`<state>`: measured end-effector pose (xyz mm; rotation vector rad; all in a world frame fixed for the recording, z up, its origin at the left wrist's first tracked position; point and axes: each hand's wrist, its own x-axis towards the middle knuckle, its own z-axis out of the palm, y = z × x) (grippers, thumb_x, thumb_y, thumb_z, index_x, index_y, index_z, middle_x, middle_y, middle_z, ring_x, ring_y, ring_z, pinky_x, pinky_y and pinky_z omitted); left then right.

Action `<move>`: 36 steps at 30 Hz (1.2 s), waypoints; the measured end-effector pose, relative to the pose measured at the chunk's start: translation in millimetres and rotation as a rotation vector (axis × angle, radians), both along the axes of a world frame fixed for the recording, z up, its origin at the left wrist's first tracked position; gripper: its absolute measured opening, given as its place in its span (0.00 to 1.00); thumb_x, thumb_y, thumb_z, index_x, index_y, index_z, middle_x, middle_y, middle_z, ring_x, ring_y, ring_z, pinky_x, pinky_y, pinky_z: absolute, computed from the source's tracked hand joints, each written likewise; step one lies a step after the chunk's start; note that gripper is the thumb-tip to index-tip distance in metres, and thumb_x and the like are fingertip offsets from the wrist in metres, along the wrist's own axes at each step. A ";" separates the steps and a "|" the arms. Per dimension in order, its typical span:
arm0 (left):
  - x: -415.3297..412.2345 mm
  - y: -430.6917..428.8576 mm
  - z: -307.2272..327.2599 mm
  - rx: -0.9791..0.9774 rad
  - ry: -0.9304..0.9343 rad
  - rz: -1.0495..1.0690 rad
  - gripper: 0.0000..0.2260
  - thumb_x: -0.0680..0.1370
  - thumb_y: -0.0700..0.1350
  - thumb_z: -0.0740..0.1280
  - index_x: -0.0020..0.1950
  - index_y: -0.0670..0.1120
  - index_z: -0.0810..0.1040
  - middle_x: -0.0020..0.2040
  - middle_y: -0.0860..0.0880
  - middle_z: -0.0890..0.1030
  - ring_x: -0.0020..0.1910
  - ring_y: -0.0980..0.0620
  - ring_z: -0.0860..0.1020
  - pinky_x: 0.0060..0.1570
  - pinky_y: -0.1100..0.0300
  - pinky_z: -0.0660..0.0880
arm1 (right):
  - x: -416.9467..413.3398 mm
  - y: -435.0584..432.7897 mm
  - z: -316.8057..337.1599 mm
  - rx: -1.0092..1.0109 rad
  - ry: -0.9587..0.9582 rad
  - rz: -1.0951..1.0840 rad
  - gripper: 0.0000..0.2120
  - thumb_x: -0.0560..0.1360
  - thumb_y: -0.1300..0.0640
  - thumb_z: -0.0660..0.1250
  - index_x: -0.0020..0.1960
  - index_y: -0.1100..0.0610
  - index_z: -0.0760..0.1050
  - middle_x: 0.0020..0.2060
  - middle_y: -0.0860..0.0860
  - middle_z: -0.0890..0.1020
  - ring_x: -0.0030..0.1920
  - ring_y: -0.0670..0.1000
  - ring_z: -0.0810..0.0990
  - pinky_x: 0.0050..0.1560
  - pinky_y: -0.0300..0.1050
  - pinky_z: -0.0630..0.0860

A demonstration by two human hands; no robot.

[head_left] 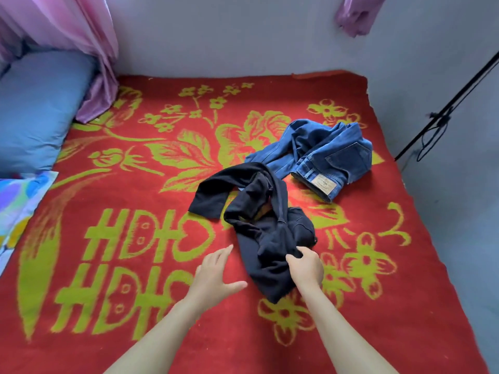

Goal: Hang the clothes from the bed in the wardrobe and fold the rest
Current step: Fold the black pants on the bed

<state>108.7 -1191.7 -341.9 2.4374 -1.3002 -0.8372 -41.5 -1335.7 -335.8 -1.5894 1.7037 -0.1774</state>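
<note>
The crumpled black cloth garment [264, 228] lies near the middle of the red bed blanket with yellow-green flowers [135, 184]. The right hand [306, 265] pinches the garment's near end, thumb and fingers curled into the fabric; the rest of the garment trails away from that hand toward 11 o'clock. The left hand [213, 273] is spread flat with straight fingers, just at 9 o'clock of the garment and apart from it. The rumpled blue denim jeans [318, 155] lie at 1 o'clock of the black garment, ungripped.
</note>
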 end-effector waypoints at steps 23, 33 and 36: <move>66.4 93.7 174.8 -0.847 0.298 0.067 0.15 0.72 0.42 0.72 0.59 0.44 0.79 0.49 0.47 0.83 0.50 0.46 0.79 0.52 0.49 0.75 | 15.5 222.2 75.5 -0.124 0.055 0.341 0.41 0.73 0.54 0.65 0.77 0.52 0.44 0.71 0.55 0.61 0.71 0.57 0.60 0.68 0.47 0.61; 112.3 119.7 263.3 -1.189 0.589 0.335 0.07 0.73 0.41 0.72 0.41 0.53 0.80 0.34 0.58 0.83 0.36 0.60 0.81 0.34 0.69 0.75 | 86.4 200.7 115.0 -0.853 -0.020 0.183 0.41 0.62 0.54 0.79 0.71 0.54 0.66 0.68 0.68 0.66 0.67 0.67 0.67 0.60 0.65 0.68; 131.5 136.5 273.5 -1.256 0.572 0.373 0.06 0.72 0.40 0.72 0.40 0.52 0.80 0.33 0.59 0.82 0.33 0.62 0.80 0.31 0.71 0.74 | 102.1 182.5 148.0 -1.074 -0.117 0.344 0.27 0.56 0.66 0.79 0.55 0.58 0.81 0.59 0.65 0.77 0.61 0.68 0.75 0.53 0.68 0.73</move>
